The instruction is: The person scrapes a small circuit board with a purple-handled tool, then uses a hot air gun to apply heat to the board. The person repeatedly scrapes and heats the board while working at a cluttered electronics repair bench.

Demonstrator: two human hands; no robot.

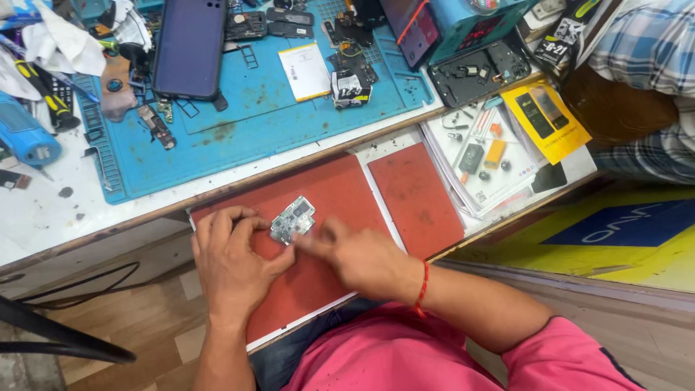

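Circuit board (pixel 292 220), small, silvery with metal shields, lies on the larger red pad (pixel 318 275) near that pad's far edge, the pad itself resting at the near edge of the worktop (pixel 43 210). Left hand (pixel 233 262) rests flat on the pad with its fingers curled to the board's left edge, steadying it; whether it pinches the board or only presses against it cannot be told. Right hand (pixel 362 259) reaches in from the right, thumb and forefinger drawn together at the board's near-right corner, perhaps around a fine tool too small to make out. Second red pad (pixel 416 197) sits just beside the first, to its right. Blue work mat (pixel 253 108) covers the far part of the worktop, carrying a dark phone (pixel 190 45) lying flat, a white battery (pixel 305 70) and loose phone parts. Opened phone frame (pixel 478 72) lies at the mat's right corner, yellow packet (pixel 544 119) near the worktop's right edge. Risk, as judged: the board is light and unclamped, so an uneven push from the right fingers could skid it off the pad's edge, or flex it and lift a component.
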